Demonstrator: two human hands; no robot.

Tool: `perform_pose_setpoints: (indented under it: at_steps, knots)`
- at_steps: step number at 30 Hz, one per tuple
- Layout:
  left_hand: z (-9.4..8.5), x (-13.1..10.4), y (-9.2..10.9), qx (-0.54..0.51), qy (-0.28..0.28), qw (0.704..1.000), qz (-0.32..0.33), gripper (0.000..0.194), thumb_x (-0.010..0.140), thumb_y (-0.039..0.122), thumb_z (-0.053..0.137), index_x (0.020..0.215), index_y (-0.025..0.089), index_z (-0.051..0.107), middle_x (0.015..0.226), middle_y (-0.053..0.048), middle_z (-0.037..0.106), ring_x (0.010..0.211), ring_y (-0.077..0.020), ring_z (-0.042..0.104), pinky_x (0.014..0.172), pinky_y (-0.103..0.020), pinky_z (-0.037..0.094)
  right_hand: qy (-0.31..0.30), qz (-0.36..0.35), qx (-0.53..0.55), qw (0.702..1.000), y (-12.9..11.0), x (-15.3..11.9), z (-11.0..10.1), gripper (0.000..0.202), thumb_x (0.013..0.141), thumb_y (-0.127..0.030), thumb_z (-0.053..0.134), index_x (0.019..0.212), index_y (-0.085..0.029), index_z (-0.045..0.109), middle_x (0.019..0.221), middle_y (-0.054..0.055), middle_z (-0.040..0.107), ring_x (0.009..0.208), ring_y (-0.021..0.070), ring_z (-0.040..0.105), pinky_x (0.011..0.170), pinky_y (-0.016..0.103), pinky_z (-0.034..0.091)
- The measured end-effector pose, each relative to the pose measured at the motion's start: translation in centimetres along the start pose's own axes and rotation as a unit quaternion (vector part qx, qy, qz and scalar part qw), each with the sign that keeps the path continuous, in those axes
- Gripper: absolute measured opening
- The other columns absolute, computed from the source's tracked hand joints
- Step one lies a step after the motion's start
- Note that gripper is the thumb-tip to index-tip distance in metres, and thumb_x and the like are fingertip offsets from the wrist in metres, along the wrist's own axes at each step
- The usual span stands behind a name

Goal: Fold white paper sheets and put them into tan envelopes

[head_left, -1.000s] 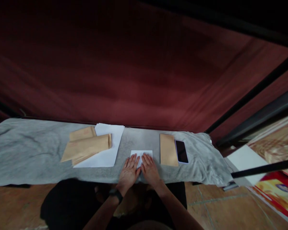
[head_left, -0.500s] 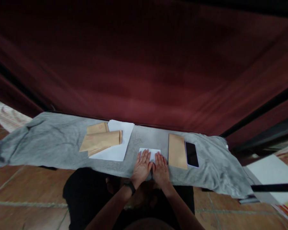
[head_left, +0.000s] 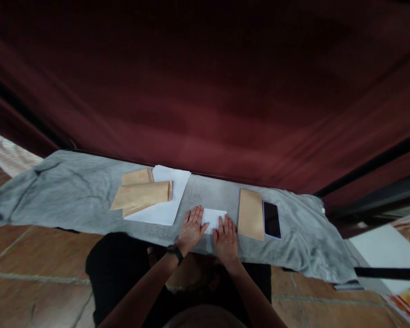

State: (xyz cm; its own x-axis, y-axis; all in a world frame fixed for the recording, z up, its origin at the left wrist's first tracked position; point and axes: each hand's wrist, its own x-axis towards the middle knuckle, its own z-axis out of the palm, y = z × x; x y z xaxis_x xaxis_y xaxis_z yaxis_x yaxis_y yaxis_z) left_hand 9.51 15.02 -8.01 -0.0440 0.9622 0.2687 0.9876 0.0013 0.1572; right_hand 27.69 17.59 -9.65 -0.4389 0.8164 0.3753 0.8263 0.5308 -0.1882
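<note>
A small white folded paper (head_left: 212, 216) lies flat on the grey cloth in front of me. My left hand (head_left: 190, 228) rests over its left edge, fingers stretched out, with a dark watch (head_left: 175, 253) on the wrist. On its right part my right hand (head_left: 226, 238) lies flat, fingers extended. Between the two hands the middle of the paper shows. A single brown envelope (head_left: 251, 214) lies to the right of my right hand, with a dark-screened phone (head_left: 272, 220) beside it.
Left of my hands, white sheets (head_left: 177, 184) lie partly under several brown envelopes (head_left: 141, 195). The grey cloth (head_left: 78, 191) covers a narrow surface against a dark red panel (head_left: 205, 114). A white board (head_left: 389, 250) is at the far right, above the tiled floor (head_left: 37, 255).
My hands have moved apart on the paper. The left one has slid left, uncovering more of the paper's middle. The view has shifted slightly.
</note>
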Motion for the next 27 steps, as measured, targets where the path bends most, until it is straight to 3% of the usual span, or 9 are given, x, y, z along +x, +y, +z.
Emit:
perform_pose_setpoints:
  at_steps: [3,8,10,20,27]
  knots:
    - [-0.4,-0.1,0.4,0.003,0.008,1.0,-0.005,0.064,0.101,0.045,0.038,0.154,0.01,0.033,0.157,-0.018,0.039,0.149,-0.031,0.031,0.122,-0.054,0.022,0.006,-0.004,0.01,1.0,0.1,0.0,0.1,0.058,0.103,-0.036,0.037,0.155,-0.011,0.032,0.162,0.021,0.027,0.146,0.035,0.033,0.114,0.056,0.035]
    - [-1.5,-1.0,1.6,-0.045,-0.046,0.989,0.136,0.053,0.102,0.04,0.041,0.152,0.022,0.038,0.16,-0.008,0.038,0.15,-0.0242,0.03,0.123,-0.048,0.022,0.002,-0.001,0.023,1.0,0.2,-0.1,0.0,0.059,0.104,-0.039,0.036,0.156,-0.011,0.031,0.162,0.022,0.026,0.145,0.0359,0.034,0.115,0.057,0.033]
    - [-1.8,-1.4,1.7,-0.067,-0.063,0.982,0.163,0.05,0.103,0.039,0.04,0.151,0.024,0.039,0.159,-0.006,0.039,0.15,-0.0215,0.029,0.123,-0.046,0.022,-0.012,-0.001,0.02,1.0,0.2,-0.1,-0.1,0.059,0.104,-0.038,0.034,0.155,-0.01,0.031,0.162,0.023,0.026,0.145,0.0361,0.035,0.115,0.057,0.032]
    - [-2.4,-1.8,1.4,-0.091,-0.084,0.977,0.175,0.062,0.099,0.05,0.049,0.153,0.022,0.036,0.163,-0.01,0.031,0.152,-0.0244,0.022,0.124,-0.048,0.017,-0.055,-0.014,-0.013,0.998,0.6,0.3,-0.8,0.052,0.101,-0.023,0.041,0.15,-0.005,0.041,0.158,0.026,0.034,0.143,0.0363,0.037,0.114,0.057,0.032]
    - [-1.5,-1.9,1.6,-0.087,-0.076,0.978,0.174,0.061,0.095,0.042,0.056,0.148,0.016,0.042,0.16,-0.016,0.035,0.151,-0.0269,0.026,0.124,-0.051,0.02,-0.045,-0.146,0.06,0.986,0.2,2.1,-0.9,0.052,0.102,-0.018,0.031,0.152,-0.008,0.037,0.154,0.019,0.044,0.144,0.0261,0.038,0.116,0.051,0.034]
